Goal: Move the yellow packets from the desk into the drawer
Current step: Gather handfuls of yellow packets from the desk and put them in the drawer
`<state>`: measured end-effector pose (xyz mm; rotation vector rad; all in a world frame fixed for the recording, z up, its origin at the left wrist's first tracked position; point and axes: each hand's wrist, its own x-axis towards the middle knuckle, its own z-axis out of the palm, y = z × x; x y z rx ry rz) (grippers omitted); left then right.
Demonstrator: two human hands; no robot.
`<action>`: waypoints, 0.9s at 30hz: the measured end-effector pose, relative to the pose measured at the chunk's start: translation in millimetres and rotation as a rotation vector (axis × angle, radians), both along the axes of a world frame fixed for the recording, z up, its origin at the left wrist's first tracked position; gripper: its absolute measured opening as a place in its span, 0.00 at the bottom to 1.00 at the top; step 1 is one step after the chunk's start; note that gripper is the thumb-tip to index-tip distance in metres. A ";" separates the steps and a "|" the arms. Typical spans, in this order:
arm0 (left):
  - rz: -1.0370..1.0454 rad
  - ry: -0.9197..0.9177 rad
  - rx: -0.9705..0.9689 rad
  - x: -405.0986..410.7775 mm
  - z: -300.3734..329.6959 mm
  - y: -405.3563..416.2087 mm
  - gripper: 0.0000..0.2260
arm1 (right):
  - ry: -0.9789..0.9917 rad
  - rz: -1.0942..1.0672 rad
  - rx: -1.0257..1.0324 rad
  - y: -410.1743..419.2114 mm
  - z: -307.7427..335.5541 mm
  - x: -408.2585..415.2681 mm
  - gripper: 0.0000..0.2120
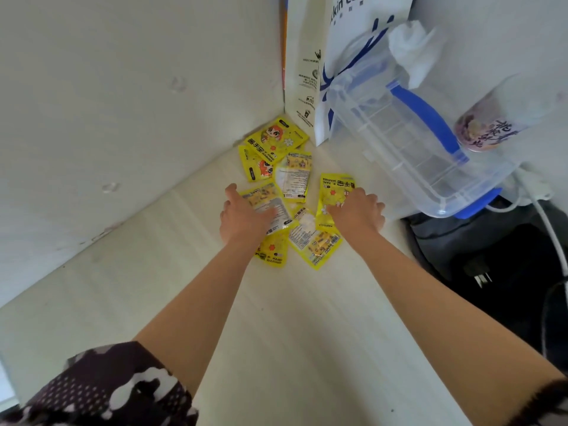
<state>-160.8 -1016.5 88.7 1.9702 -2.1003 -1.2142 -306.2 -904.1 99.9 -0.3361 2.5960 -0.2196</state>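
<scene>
Nothing looks put away yet: all the yellow hand-warmer packets [278, 142] lie scattered on the pale desk [307, 318], from its far corner at twelve o'clock toward the middle, and no drawer is in view. The left hand [242, 215] presses flat on one packet; at three o'clock of it, the right hand [358, 210] curls its fingers onto another, so gathering has barely begun.

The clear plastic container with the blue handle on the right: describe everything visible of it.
The clear plastic container is a see-through lidded box with a ribbed lid, a blue handle and blue side latches. It stands on the desk before a white paper bag, a white crumpled tissue showing at its top. Neither hand touches it.
</scene>
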 end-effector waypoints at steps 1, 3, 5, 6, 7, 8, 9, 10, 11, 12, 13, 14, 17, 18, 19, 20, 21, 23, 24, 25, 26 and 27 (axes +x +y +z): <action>-0.004 0.015 0.000 5.6 -0.2 0.3 0.42 | -0.014 0.002 -0.009 3.1 0.6 0.6 0.30; -0.015 0.021 -0.013 17.7 0.5 1.9 0.41 | -0.047 0.001 -0.043 11.8 1.4 3.8 0.29; -0.025 0.031 -0.036 29.4 2.9 2.9 0.39 | -0.057 0.020 -0.063 23.8 2.1 9.0 0.28; -0.024 0.047 -0.050 34.5 4.9 3.3 0.38 | -0.052 0.028 -0.072 30.3 2.2 11.7 0.29; -0.020 0.068 -0.066 39.4 6.7 3.5 0.37 | -0.045 0.026 -0.092 36.2 2.4 14.2 0.29; -0.015 0.092 -0.085 44.2 8.3 3.4 0.36 | -0.041 0.015 -0.123 41.7 3.0 16.4 0.28; -0.009 0.120 -0.105 48.5 10.9 3.6 0.36 | -0.043 0.000 -0.161 46.4 3.1 18.3 0.27; -0.002 0.157 -0.123 52.7 13.3 3.9 0.35 | -0.050 -0.011 -0.204 50.5 3.9 20.2 0.25; 0.004 0.207 -0.134 56.6 16.0 4.5 0.35 | -0.063 -0.017 -0.249 53.9 4.7 21.9 0.21; 0.016 0.263 -0.131 60.2 19.6 5.2 0.35 | -0.076 -0.011 -0.292 56.7 5.4 23.5 0.17; 0.030 0.313 -0.113 63.9 24.0 6.1 0.36 | -0.089 0.002 -0.331 58.7 5.9 25.6 0.14; 0.042 0.352 -0.088 67.8 28.1 7.0 0.36 | -0.106 0.016 -0.367 60.1 7.3 28.5 0.12; 0.030 0.390 0.041 85.6 33.9 10.5 0.34 | -0.179 0.060 -0.418 58.3 13.3 39.3 0.11; -0.006 0.383 0.082 91.8 33.7 12.1 0.31 | -0.205 0.083 -0.403 55.7 14.8 43.2 0.11; -0.066 0.357 0.108 96.8 33.4 14.2 0.26 | -0.224 0.110 -0.383 52.1 14.5 47.1 0.11; -0.136 0.308 0.113 100.4 32.6 16.5 0.22 | -0.228 0.138 -0.364 47.7 14.2 51.1 0.11; -0.199 0.244 0.100 102.7 31.6 18.8 0.18 | -0.211 0.168 -0.342 43.0 13.3 54.7 0.10; -0.282 0.137 0.041 104.2 28.6 21.8 0.15 | -0.141 0.230 -0.281 34.0 10.0 60.9 0.10; -0.324 0.094 -0.009 104.2 26.1 22.1 0.15 | -0.114 0.255 -0.249 30.1 8.8 63.3 0.12; -0.369 0.044 -0.071 104.0 23.4 21.8 0.16 | -0.095 0.279 -0.220 26.5 7.9 65.4 0.13; -0.413 -0.010 -0.128 104.1 20.0 20.8 0.18 | -0.076 0.308 -0.193 23.6 7.7 67.6 0.14; -0.443 -0.056 -0.161 104.3 17.2 19.6 0.20 | -0.055 0.341 -0.164 21.1 7.2 69.6 0.14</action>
